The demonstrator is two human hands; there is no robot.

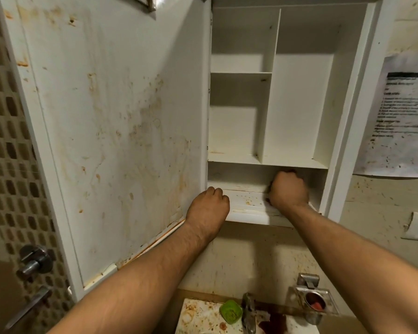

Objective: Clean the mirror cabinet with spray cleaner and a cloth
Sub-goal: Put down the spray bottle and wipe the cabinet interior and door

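1. Right hand (288, 192) first: fingers (285, 175) curled into a tight fist, knuckles up, pushed into the lowest compartment (239, 174) of the mirror cabinet (299, 104). A dark sliver shows at the fist's left edge; whether anything is gripped, I cannot tell.
2. Left hand (209, 208): seen from the back, fingers curled away from the camera, pressed at the cabinet's lower left corner, right where the door (111, 116) meets the body. What, if anything, it has hold of is hidden.
3. The two hands sit near each other on the speckled bottom ledge (249, 203), left one nearer.
4. The cabinet hangs on the far wall above the sink (198, 317), door swung wide to the left, its inner face streaked with brown and orange stains.
5. Writing: a printed paper notice (401, 112) is stuck to the wall on the right, with a dark heading bar and lines of text, all too blurred to read.
6. Containers: a clear wall holder (323, 307) at near right has a round opening with something red (317, 305) inside.
7. On the stained sink, a green object (231, 311) sits just left of the tap (249, 314); a dark red patch lies beside the tap.
8. Far left, a metal door handle (34, 261).
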